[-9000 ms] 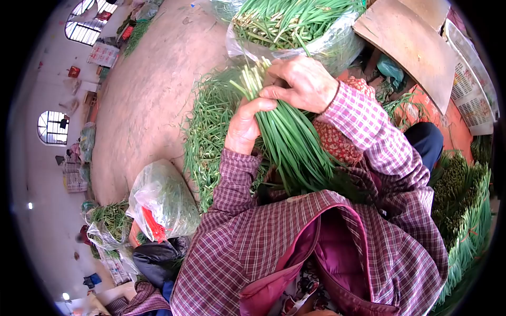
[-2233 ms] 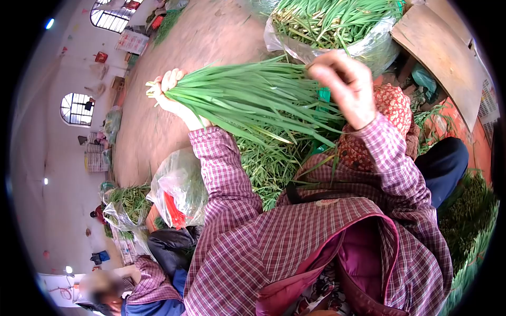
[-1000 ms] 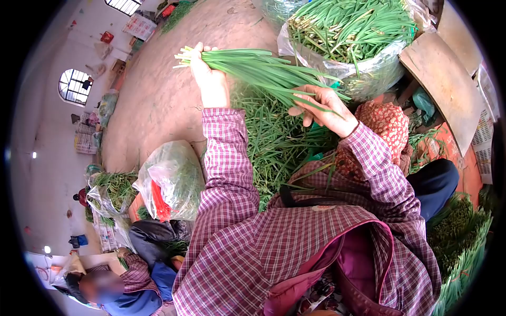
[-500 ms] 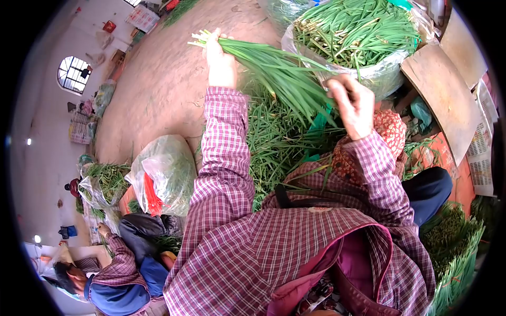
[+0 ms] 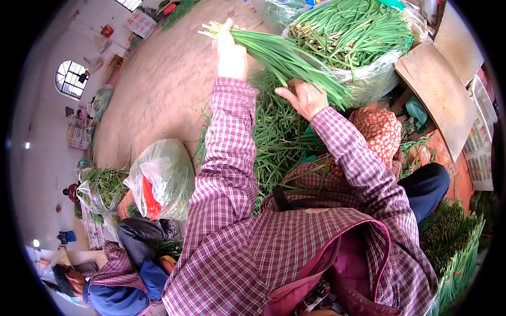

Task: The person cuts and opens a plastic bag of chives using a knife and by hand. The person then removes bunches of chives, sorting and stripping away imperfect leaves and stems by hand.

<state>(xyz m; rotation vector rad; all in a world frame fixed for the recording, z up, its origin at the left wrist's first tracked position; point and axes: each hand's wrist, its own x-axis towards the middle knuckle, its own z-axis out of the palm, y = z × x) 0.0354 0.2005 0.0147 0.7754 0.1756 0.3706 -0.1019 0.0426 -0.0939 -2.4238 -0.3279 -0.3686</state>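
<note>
A bunch of long green stalks (image 5: 284, 52) stretches from upper left toward the right. My left hand (image 5: 230, 51) is wrapped round its pale stem end. Under the leafy part is my right hand (image 5: 305, 98), touching the leaves, with its thumb held apart from the fingers. Its fingertips are partly hidden by the leaves. Below both hands lies a heap of loose green stalks (image 5: 279, 142). Beyond the bunch stands a large clear bag (image 5: 374, 79) filled with more green stalks.
A tied clear bag with red strips (image 5: 171, 174) sits at the left. Another person (image 5: 118, 284) sits at lower left. On the right are a brown board (image 5: 437, 95), a white crate (image 5: 478, 152) and upright bundled stalks (image 5: 453, 253).
Since the earlier frames, my left hand has carried the bunch up and to the right. My right hand has moved left, from beside the leaf tips to under the leaves.
</note>
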